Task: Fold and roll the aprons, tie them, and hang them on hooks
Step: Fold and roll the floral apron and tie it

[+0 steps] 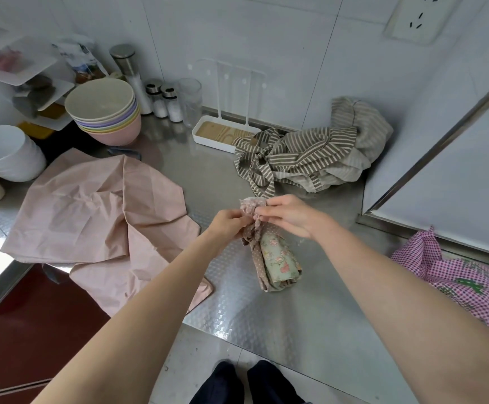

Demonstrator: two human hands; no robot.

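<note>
A rolled apron (279,259) of pale green floral cloth with a brown dotted border lies on the steel counter (281,316) in the middle. Its brown dotted strap (250,208) rises from the roll's far end. My left hand (227,224) pinches the strap from the left. My right hand (288,214) pinches the same strap from the right, fingertips close to the left hand's. A pale pink apron (100,225) lies spread and creased at the left. A brown striped apron (313,153) is heaped at the back right. A pink checked apron (468,278) lies crumpled at the right edge.
Stacked pastel bowls (106,112) and white bowls (7,153) stand at the back left, with shakers (167,100) and a glass (190,100) behind. A white rack with a wooden base (223,132) sits by the tiled wall. A metal-framed panel (441,158) rises at the right.
</note>
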